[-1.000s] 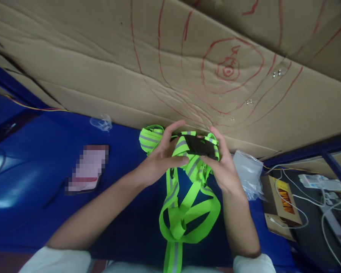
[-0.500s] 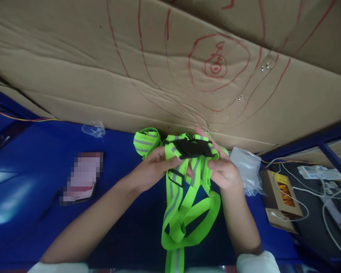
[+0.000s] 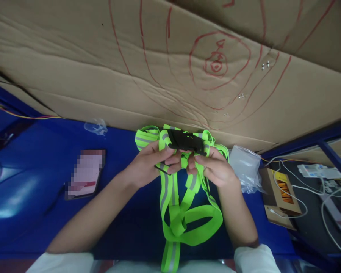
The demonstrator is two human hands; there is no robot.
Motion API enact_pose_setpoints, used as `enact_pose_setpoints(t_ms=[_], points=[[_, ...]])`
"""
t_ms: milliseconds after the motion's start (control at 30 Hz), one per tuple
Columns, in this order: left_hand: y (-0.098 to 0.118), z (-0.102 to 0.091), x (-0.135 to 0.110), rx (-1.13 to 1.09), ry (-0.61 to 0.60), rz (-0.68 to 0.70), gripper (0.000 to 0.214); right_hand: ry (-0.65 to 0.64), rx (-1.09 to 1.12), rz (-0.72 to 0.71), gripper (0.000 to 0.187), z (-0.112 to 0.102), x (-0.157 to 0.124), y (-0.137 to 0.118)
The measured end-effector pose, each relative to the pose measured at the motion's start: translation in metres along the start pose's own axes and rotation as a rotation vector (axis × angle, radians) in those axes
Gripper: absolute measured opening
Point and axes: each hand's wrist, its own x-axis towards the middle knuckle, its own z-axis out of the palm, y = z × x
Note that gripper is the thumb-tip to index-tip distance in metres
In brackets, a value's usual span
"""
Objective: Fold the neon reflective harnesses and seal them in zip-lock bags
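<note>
Between my hands is a neon-green reflective harness (image 3: 200,231) with grey stripes, its straps hanging in loops down over the table's front edge. My left hand (image 3: 152,163) is closed on the strap at the left end of a wide black buckle (image 3: 186,142). At the buckle's right end, my right hand (image 3: 214,167) grips the strap, with fingers curled underneath. A thin black slider (image 3: 162,168) sits on the strap below my left fingers. Behind my left hand lies a rolled green reflective strap (image 3: 146,137). More folded green straps show behind my right hand, partly hidden.
A phone (image 3: 86,172) with a blurred screen lies left on the blue table (image 3: 122,227). Clear plastic bags lie at the back left (image 3: 96,127) and right (image 3: 246,167). An open cardboard box (image 3: 281,197) and white cables stand right. A marked cardboard panel (image 3: 74,57) rises behind.
The buckle has moved slightly left and up with both hands. My right fingers, spread behind the straps before, are now curled in under the buckle.
</note>
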Motion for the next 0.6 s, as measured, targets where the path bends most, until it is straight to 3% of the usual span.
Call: enact_pose_setpoints(t_ms=[133, 300, 467, 600], points=[[0.004, 0.001, 0.002, 0.226, 0.03, 0.014, 0.035, 0.207, -0.068, -0.106, 0.014, 0.012, -0.002, 0.001], [0.01, -0.001, -0.001, 0.339, 0.144, -0.019, 0.027, 0.37, -0.031, -0.154, 0.024, 0.015, -0.002, 0.005], [0.002, -0.006, -0.001, 0.552, 0.157, 0.137, 0.031, 0.347, -0.079, -0.181, 0.034, 0.019, -0.002, 0.006], [-0.004, -0.007, 0.0, 0.572, 0.09, 0.078, 0.069, 0.291, -0.149, -0.139, 0.036, 0.016, -0.006, 0.011]])
